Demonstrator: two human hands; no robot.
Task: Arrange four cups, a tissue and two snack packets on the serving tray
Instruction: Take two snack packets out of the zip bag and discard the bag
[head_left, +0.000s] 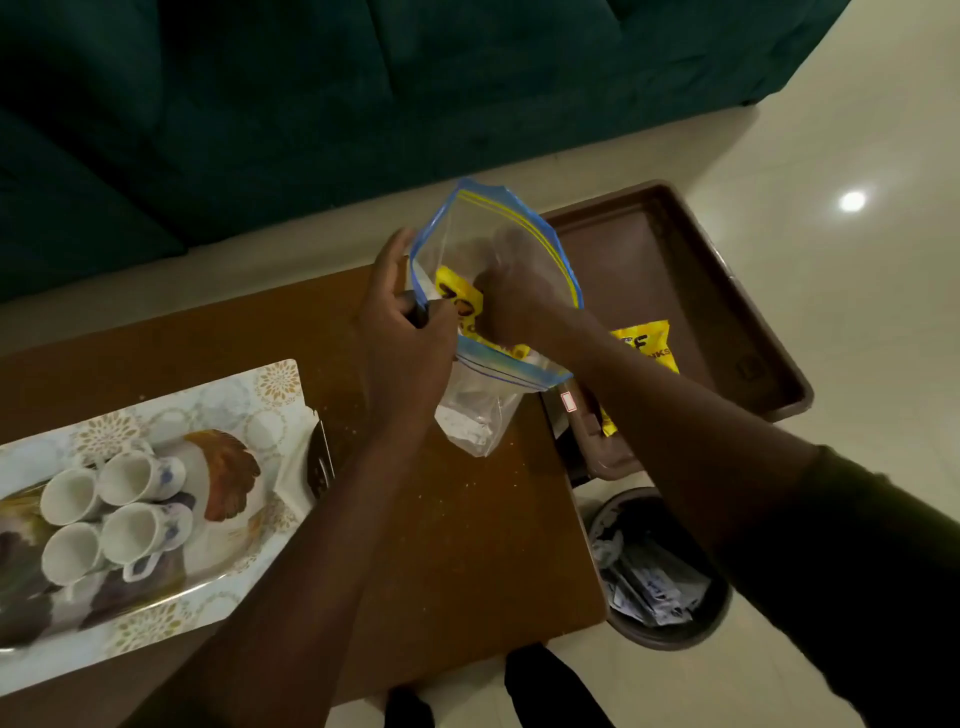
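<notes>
A clear zip bag (470, 244) with a blue and yellow seal stands open over the brown table's right end. My left hand (402, 332) grips the bag's near rim. My right hand (519, 296) is inside the bag, closed around a yellow snack packet (457, 296). White tissue (467, 423) lies in the bag's bottom. A second yellow snack packet (647, 345) rests on the brown tray (727, 291) at the right. Four white cups (111, 512) stand together on a patterned white tray (249, 405) at the left.
The wooden table (467, 519) ends just right of the bag; the brown tray overhangs its right edge. A round bin (660, 577) with wrappers sits on the tiled floor below. A dark green sofa (363, 93) runs along the far side.
</notes>
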